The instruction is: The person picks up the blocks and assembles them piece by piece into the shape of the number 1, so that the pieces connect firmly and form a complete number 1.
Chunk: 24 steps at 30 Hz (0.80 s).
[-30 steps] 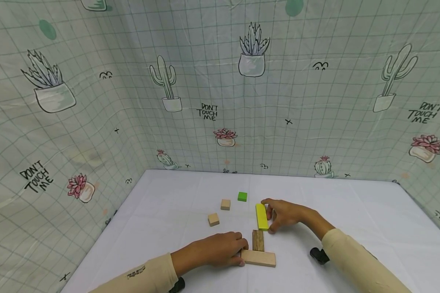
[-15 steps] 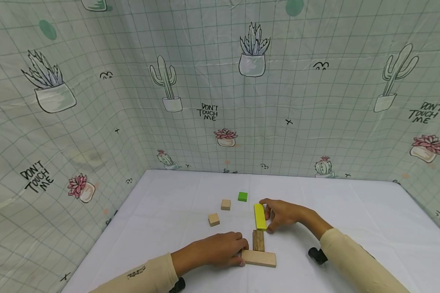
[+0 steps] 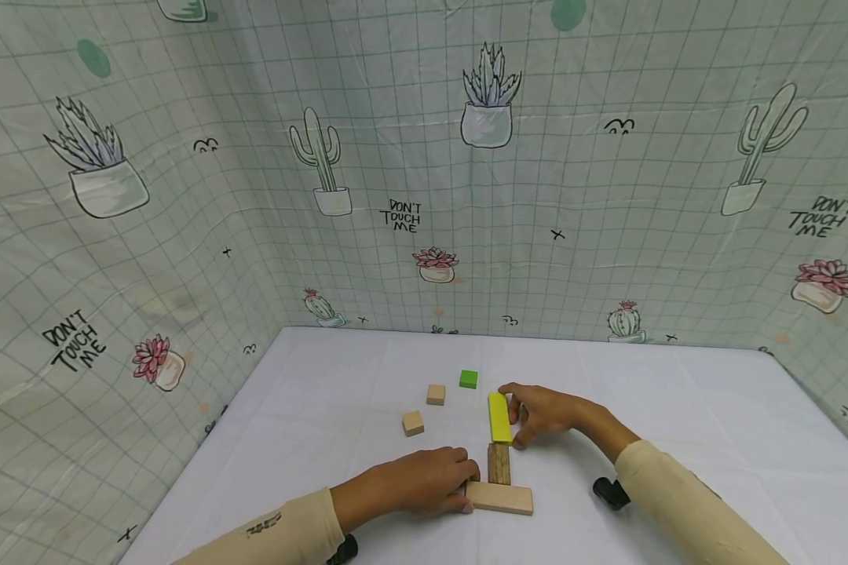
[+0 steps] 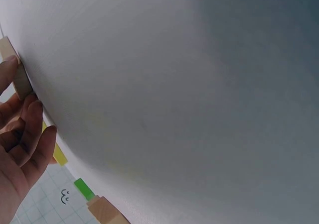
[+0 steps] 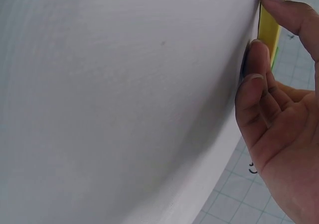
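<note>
My left hand [image 3: 431,480] grips the left end of a flat light wooden block [image 3: 499,497], thumb at the near side and fingers at the far side. In the left wrist view that wooden block [image 4: 21,79] shows between thumb and fingers. A dark brown wooden block [image 3: 498,464] stretches away from the light block's far side. Beyond it, roughly in line, lies a yellow block [image 3: 499,420], its near end at the brown block's far end. My right hand [image 3: 547,410] holds the yellow block from the right, its thumb near the close end; the right wrist view shows the yellow block [image 5: 269,30] by the thumb.
Farther back on the white table [image 3: 311,408] lie a green block [image 3: 469,379] and two light wooden cubes, one behind [image 3: 436,395] and one nearer [image 3: 413,424]. A patterned cloth [image 3: 537,188] hangs behind the table and along its sides.
My right hand has slid the yellow block slightly left, into line with the brown block. The left hand and the light wooden block have stayed put.
</note>
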Motion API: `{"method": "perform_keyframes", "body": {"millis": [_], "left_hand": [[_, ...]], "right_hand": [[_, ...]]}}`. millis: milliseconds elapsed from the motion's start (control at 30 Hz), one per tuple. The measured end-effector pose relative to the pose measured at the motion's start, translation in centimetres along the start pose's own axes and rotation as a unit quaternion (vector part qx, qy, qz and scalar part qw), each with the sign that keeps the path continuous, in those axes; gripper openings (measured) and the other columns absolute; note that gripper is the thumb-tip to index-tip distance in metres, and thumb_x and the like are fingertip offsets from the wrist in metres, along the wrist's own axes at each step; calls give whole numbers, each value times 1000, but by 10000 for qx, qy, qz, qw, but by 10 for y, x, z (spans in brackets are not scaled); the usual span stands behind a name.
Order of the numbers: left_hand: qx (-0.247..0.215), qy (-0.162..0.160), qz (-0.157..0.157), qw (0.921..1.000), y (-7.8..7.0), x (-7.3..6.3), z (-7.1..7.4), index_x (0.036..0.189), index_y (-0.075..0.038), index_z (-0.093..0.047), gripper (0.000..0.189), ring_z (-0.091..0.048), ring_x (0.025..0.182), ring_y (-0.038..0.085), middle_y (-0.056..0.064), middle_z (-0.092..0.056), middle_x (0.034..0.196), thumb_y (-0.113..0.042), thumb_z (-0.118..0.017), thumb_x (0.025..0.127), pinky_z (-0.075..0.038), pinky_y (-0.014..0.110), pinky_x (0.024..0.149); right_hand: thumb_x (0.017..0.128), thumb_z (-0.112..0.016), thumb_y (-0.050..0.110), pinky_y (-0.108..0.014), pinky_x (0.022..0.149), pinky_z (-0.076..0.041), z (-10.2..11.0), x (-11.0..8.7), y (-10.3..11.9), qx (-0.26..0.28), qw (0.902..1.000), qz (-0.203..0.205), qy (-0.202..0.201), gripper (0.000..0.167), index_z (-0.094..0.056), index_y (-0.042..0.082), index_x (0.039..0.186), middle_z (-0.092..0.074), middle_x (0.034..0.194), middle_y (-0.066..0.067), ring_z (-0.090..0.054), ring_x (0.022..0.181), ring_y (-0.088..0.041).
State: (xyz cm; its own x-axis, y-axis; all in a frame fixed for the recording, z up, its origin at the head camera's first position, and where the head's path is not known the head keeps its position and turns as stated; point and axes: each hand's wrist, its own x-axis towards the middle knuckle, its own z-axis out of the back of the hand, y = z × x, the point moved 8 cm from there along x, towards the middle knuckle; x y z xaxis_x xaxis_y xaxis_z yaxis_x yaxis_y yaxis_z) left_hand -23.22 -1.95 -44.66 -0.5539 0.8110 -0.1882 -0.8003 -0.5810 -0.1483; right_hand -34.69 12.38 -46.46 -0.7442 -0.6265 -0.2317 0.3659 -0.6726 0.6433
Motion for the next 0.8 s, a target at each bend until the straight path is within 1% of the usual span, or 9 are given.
{"method": "perform_keyframes", "body": {"millis": [433,800], "left_hand": [[-14,6,46,10000,2,1,-1,123,-18,-63,37,-45,79,-3,-12,-56,97,-44,-66,96,-43,14,72],[-15,-39,45,10000,3,1,-2,123,-19,-63,38,-45,79,-3,-12,-56,97,-45,-66,95,-43,13,71]], "right_hand": [[76,-87,13,-26,75,-48,-1,-1,0,11,9999,108,-60,91,-34,-9,147,-60,96,-1,-56,80,-14],[75,-87,14,-26,75,-47,-1,0,1,43,9998,156,-94,90,-35,-9,146,-60,96,-1,-55,80,-14]]}}
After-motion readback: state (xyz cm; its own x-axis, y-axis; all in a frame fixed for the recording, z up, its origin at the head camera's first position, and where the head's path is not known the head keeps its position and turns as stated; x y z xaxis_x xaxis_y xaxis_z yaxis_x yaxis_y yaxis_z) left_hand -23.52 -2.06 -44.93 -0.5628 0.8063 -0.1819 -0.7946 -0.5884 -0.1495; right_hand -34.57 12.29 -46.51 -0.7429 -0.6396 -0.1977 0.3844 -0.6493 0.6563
